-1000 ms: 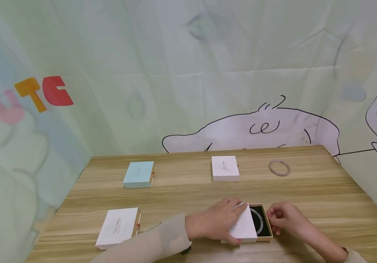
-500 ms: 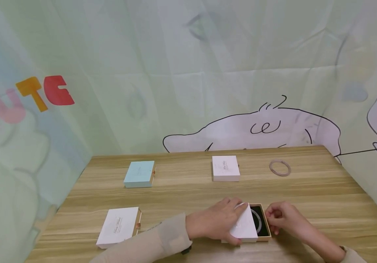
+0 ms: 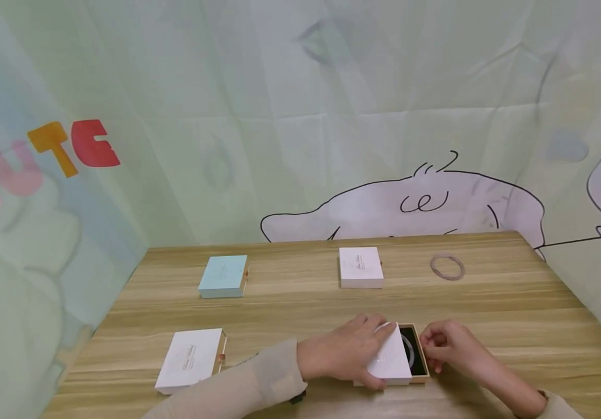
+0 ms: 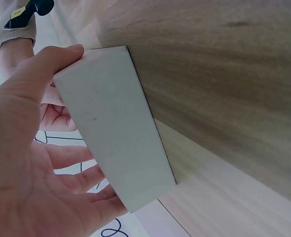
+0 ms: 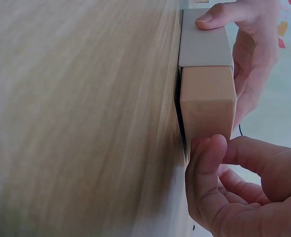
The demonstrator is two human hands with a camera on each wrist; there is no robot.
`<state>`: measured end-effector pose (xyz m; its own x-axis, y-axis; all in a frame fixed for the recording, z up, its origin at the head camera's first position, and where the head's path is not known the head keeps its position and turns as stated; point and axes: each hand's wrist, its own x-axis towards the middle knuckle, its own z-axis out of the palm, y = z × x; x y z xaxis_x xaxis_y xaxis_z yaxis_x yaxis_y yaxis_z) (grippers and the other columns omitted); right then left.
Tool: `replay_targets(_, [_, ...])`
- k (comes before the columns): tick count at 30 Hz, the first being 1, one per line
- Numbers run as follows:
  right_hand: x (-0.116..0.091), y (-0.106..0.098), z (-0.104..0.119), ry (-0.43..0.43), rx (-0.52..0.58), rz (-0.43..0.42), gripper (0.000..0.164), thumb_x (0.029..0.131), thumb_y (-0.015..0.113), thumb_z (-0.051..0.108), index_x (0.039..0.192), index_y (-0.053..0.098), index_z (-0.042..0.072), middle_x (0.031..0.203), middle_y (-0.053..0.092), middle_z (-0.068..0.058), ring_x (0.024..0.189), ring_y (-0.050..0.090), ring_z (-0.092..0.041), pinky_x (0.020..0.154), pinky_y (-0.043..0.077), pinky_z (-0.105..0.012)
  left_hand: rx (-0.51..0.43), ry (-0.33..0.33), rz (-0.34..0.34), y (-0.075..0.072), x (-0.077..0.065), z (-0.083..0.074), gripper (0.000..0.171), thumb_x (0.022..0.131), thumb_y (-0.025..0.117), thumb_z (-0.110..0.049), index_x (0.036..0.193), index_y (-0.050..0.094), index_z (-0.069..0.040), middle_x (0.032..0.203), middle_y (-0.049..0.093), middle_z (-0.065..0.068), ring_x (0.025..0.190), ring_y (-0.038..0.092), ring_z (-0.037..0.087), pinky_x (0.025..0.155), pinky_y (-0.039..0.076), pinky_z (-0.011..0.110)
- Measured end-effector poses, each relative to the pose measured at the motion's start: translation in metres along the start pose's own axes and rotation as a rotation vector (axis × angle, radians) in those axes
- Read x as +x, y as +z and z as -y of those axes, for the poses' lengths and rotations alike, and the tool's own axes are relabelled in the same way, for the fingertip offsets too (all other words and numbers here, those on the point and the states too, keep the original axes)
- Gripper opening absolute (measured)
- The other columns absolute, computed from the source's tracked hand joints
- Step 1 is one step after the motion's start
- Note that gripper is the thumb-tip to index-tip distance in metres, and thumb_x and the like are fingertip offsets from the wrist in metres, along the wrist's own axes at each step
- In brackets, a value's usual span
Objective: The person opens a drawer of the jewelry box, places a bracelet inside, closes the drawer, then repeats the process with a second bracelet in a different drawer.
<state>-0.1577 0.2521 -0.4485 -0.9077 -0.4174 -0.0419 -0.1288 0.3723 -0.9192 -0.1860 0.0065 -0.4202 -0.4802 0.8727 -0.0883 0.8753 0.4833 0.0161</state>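
A white jewelry box (image 3: 388, 361) lies at the front right of the table, its drawer (image 3: 422, 368) partly out on the right side. Inside, a pale bangle (image 3: 410, 350) rests on black lining, partly covered by the sleeve. My left hand (image 3: 346, 352) grips the sleeve, thumb on the near side and fingers across the far side. With curled fingers, my right hand (image 3: 449, 349) touches the drawer's end. In the right wrist view, thumb and forefinger tips meet at the tan drawer end (image 5: 207, 116); I cannot tell whether they pinch anything there.
Another white box (image 3: 191, 359) lies at the front left, partly behind my left sleeve. Farther back are a light blue box (image 3: 223, 276), a third white box (image 3: 360, 267) and a loose mauve bangle (image 3: 447, 266). A printed cloth (image 3: 290, 145) hangs behind the table.
The drawer has slid a little to the left into the white sleeve, with my right hand following it. Less of the bangle shows. My left hand has kept its grip.
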Motion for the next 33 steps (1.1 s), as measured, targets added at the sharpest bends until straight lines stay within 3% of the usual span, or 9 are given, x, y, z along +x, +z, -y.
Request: replay_targets(33, [0.0045, 0.005, -0.0014, -0.02, 0.014, 0.006, 0.007, 0.086, 0.059, -0.014, 0.084, 0.062, -0.008, 0.067, 0.062, -0.007, 0.053, 0.057, -0.01, 0.049, 0.051, -0.027, -0.014, 0.0, -0.015, 0.0007, -0.0002, 0.0, 0.101, 0.081, 0.073, -0.061, 0.153, 0.034, -0.001, 0.145, 0.042, 0.011, 0.12, 0.047, 0.017, 0.104, 0.036, 0.022])
